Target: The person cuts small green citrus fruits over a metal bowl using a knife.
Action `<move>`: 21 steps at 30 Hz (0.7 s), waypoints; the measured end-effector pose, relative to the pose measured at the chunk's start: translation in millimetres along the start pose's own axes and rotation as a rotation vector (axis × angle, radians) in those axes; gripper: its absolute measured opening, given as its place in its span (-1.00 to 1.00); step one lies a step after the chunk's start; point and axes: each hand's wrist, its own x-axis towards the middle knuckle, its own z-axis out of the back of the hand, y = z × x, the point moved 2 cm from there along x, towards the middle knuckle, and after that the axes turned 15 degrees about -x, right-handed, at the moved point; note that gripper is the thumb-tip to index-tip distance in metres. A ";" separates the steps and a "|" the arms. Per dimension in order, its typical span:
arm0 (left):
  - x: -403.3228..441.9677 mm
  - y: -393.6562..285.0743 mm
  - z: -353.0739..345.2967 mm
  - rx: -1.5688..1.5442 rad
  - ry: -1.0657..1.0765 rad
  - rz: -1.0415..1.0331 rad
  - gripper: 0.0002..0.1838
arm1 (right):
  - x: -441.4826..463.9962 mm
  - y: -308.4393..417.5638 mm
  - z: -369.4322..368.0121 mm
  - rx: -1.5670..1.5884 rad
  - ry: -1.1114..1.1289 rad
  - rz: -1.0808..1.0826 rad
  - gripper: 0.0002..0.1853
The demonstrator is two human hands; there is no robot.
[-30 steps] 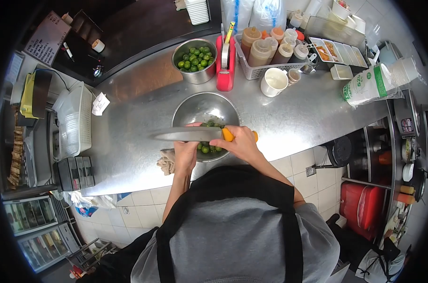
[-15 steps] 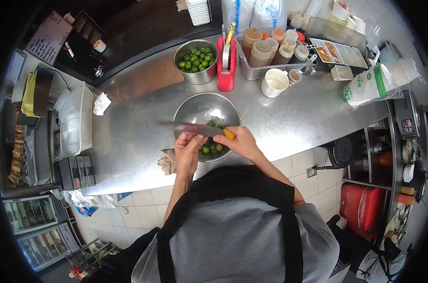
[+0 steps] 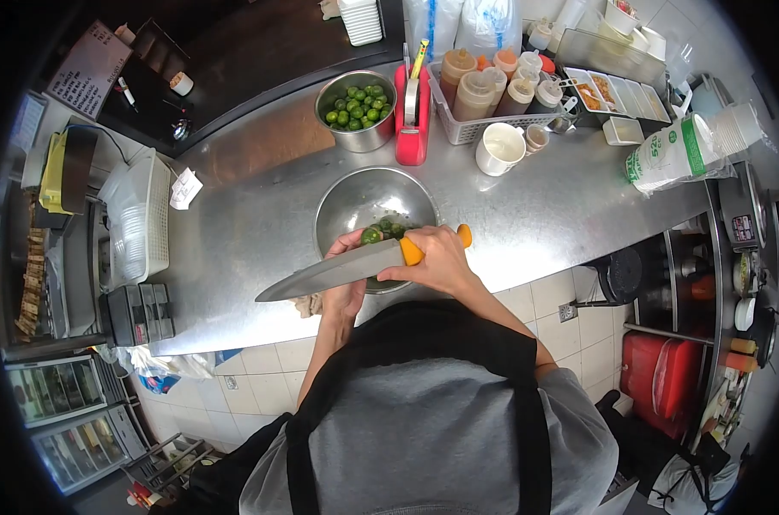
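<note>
Our R hand (image 3: pixel 445 262) has its fingers closed round the knife's orange handle, w/ the butt end poking out past the knuckles. The knife (image 3: pixel 329 273) has its long axis running from there to our L, tip angled back toward our body, so the blade crosses in front of our L hand (image 3: pixel 345 299). A green citrus fruit (image 3: pixel 371 235) sits on the far side of the blade, just R of our L fingertips; L hand's nearer to it, approx. touching. L fingers look curled, but w/ the blade hiding part of them we can't tell if they're pinching it. Both hands are over the near part of the metal bowl (image 3: pixel 355 190).
</note>
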 end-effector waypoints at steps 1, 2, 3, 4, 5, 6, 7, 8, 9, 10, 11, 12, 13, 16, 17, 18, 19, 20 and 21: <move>1.2 0.0 2.5 0.007 -0.001 -0.017 -0.72 | 0.2 -1.0 0.0 -0.009 -0.011 0.008 -0.31; 1.5 -0.1 4.0 0.013 -0.002 -0.035 -0.73 | 0.4 -2.2 0.0 -0.018 -0.022 0.017 -0.31; 0.6 -1.4 3.8 0.030 -0.021 -0.057 -0.74 | 0.8 -6.4 -1.3 -0.003 -0.011 -0.009 -0.31; -0.6 -3.5 2.3 0.046 -0.038 -0.080 -0.75 | 1.4 -12.6 -2.6 0.013 -0.001 -0.034 -0.32; -1.4 -5.2 1.2 0.062 -0.056 -0.103 -0.76 | 1.4 -16.7 -2.8 0.028 0.010 -0.059 -0.32; -1.4 -6.5 0.6 0.059 -0.062 -0.101 -0.76 | 1.5 -17.9 -0.8 0.026 0.016 -0.075 -0.33; -1.1 -7.9 0.4 0.056 -0.069 -0.100 -0.77 | 2.2 -18.3 2.1 0.025 0.022 -0.090 -0.33; -1.2 -8.3 0.5 0.052 -0.077 -0.098 -0.77 | 2.5 -18.0 4.5 0.024 0.030 -0.106 -0.34; -0.4 -5.2 1.1 0.032 -0.053 -0.061 -0.75 | 3.0 -13.1 4.6 0.004 0.021 -0.056 -0.34; 1.2 0.1 2.3 0.012 -0.030 -0.022 -0.74 | 3.7 -6.3 3.3 -0.016 0.012 -0.008 -0.35; 1.5 3.8 2.7 -0.009 -0.006 0.017 -0.72 | 3.5 -2.4 2.6 -0.036 0.004 0.041 -0.35; -0.4 2.0 0.8 -0.006 -0.014 0.002 -0.72 | 3.2 -3.6 2.9 -0.036 0.011 0.021 -0.35; -2.7 -1.8 -3.2 -0.001 -0.018 -0.013 -0.72 | 4.2 -6.2 3.9 -0.037 0.015 0.001 -0.35; -2.0 -6.5 0.7 0.027 -0.029 -0.049 -0.74 | 5.1 -16.1 2.4 0.011 -0.002 -0.046 -0.35; -2.1 -6.3 1.5 0.027 -0.030 -0.041 -0.74 | 4.0 -16.8 1.0 0.003 0.011 -0.047 -0.35; -1.8 -5.5 2.3 0.029 -0.031 -0.029 -0.74 | 4.8 -13.9 3.7 -0.006 0.023 -0.053 -0.35; -1.0 -1.8 4.0 0.035 -0.026 0.009 -0.73 | 5.4 -8.6 6.0 -0.007 0.024 -0.015 -0.35; -0.3 2.8 6.5 0.040 -0.023 0.047 -0.72 | 6.4 -1.3 7.4 -0.007 0.026 0.024 -0.35; -0.1 4.3 6.6 0.048 -0.020 0.084 -0.71 | 8.2 4.8 9.3 -0.005 0.026 0.065 -0.35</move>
